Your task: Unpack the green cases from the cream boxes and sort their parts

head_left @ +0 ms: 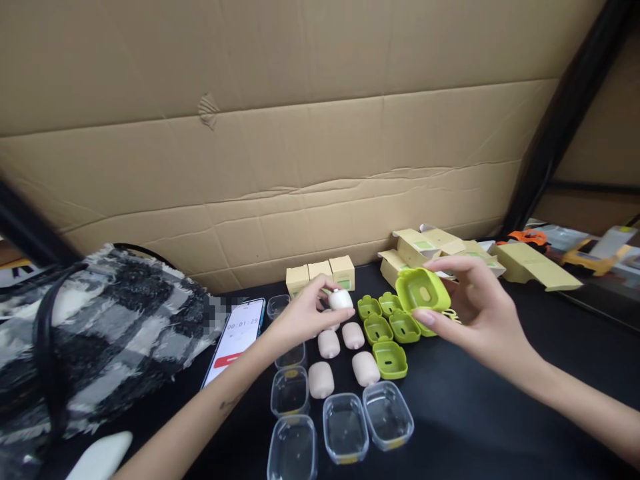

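My left hand (303, 315) pinches a small cream rounded piece (341, 299) above the black table. My right hand (470, 310) holds a green plastic tray (423, 291) tilted toward me, its hollow side showing. Between and below the hands lie several more green trays (390, 359) and several cream rounded pieces (365, 368). Nearer to me stand several clear plastic lids (345, 427).
A phone (234, 339) showing a timer lies left of the pieces. A black-and-white fuzzy bag (95, 333) fills the left side. Small closed cardboard boxes (321, 274) and opened ones (430, 247) stand along the cardboard wall (300, 133). A flattened box (537, 267) lies at the right.
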A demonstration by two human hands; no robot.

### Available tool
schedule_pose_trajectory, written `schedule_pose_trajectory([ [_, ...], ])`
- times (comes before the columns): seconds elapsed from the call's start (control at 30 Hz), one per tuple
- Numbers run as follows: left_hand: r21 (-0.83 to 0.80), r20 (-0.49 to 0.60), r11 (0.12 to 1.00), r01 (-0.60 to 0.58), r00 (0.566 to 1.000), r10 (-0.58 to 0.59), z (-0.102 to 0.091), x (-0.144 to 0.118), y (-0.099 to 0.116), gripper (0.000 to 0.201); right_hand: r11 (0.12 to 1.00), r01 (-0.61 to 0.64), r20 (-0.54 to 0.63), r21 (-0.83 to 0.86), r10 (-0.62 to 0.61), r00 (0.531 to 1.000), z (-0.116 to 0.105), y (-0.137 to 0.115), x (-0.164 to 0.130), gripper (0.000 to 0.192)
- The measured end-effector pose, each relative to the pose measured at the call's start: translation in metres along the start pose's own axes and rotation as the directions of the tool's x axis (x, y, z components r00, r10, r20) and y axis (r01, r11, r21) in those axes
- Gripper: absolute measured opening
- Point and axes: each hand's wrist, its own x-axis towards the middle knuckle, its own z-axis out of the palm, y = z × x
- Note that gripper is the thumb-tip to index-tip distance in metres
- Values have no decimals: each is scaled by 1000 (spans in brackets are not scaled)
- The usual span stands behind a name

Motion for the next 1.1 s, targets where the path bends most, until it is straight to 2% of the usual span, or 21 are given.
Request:
schedule_pose_trajectory([
  [0.07,102,-17,995,-6,1000,8,5,14,-8,28,1000,-1,20,-27,2,1000,1,-1,-1,40],
  [0.23,263,45,965,16,999,-29,16,35,-11,29,995,59,33,-82,-57,998,3,-4,-5,41],
  [0.33,298,79,954,15,996,-40,19,38,-14,16,995,63,56,-79,-59,997,2,-6,-6,41],
  [0.43,267,39,964,-14,999,4,20,33,-12,24,990,76,85,-119,-66,994,1,-5,-6,41],
  [0.5,223,-48,974,-38,998,50,19,24,-3,28,985,78,118,-154,-61,991,3,-3,-6,42],
  [0.57,163,-125,985,-61,989,82,19,9,10,22,976,89,155,-200,-59,986,6,1,-7,42],
  [0.63,56,-104,994,-91,990,96,21,-7,24,20,963,110,182,-246,-65,981,11,4,-11,45],
  [0.67,-120,-65,988,-95,994,88,23,-14,29,18,959,117,196,-257,-67,978,13,6,-13,47],
  [0.73,-437,19,899,-27,999,39,28,-26,36,13,963,119,229,-242,-63,971,17,8,-19,50],
  [0.8,-632,54,773,54,998,-26,32,-31,38,14,986,64,276,-154,-19,961,19,9,-23,50],
  [0.9,-711,20,697,90,994,-107,32,-33,34,20,979,-176,299,100,139,944,19,12,-20,35],
  [1.0,-693,-31,719,43,996,-89,29,-33,28,21,872,-409,356,269,304,884,18,16,-12,14],
  [1.1,-610,-60,792,-35,998,-2,30,-33,24,19,773,-541,426,333,388,817,19,20,-9,15],
])
